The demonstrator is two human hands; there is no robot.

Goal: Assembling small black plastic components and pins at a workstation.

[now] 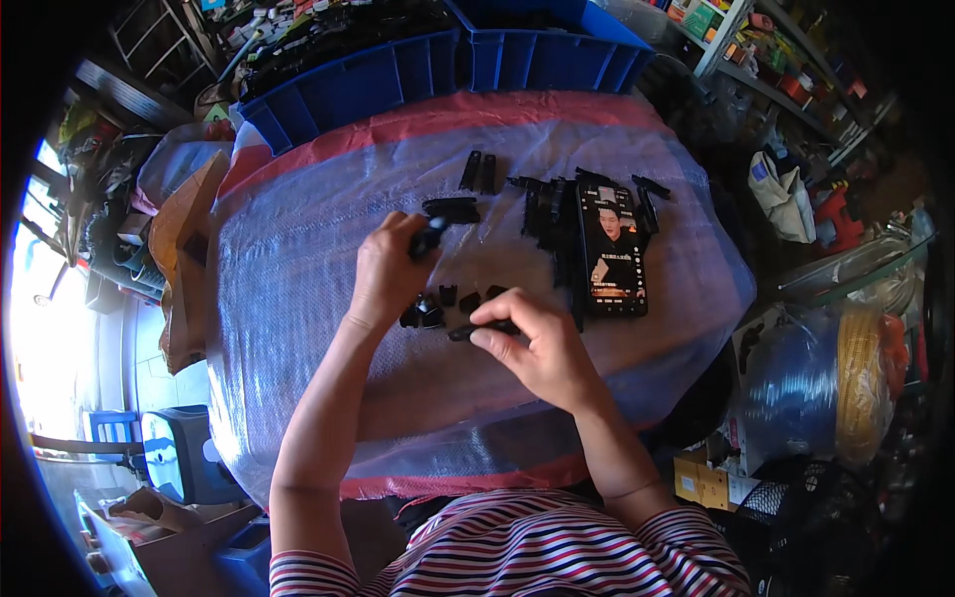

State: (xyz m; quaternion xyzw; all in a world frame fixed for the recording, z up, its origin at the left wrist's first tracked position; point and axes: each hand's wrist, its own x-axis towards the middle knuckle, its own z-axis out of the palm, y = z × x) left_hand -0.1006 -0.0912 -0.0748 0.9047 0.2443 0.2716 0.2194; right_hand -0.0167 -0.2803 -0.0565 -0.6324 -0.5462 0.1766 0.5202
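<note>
Left hand (386, 274) pinching short black clip (428, 239), long axis angled up-right, right hand (537, 348) pinching slim black strip (476, 330), long axis near-horizontal pointing left, above small black pieces (453, 300) on plastic-covered table (298, 298), phone (613, 251) just right.

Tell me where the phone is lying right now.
In the head view the phone lies screen-up on the covered table, right of centre, just beyond the right hand, among the black plastic strips.

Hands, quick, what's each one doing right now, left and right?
Left hand: closed on a small black plastic part.
Right hand: pinching a thin black plastic piece in its fingertips.
</note>
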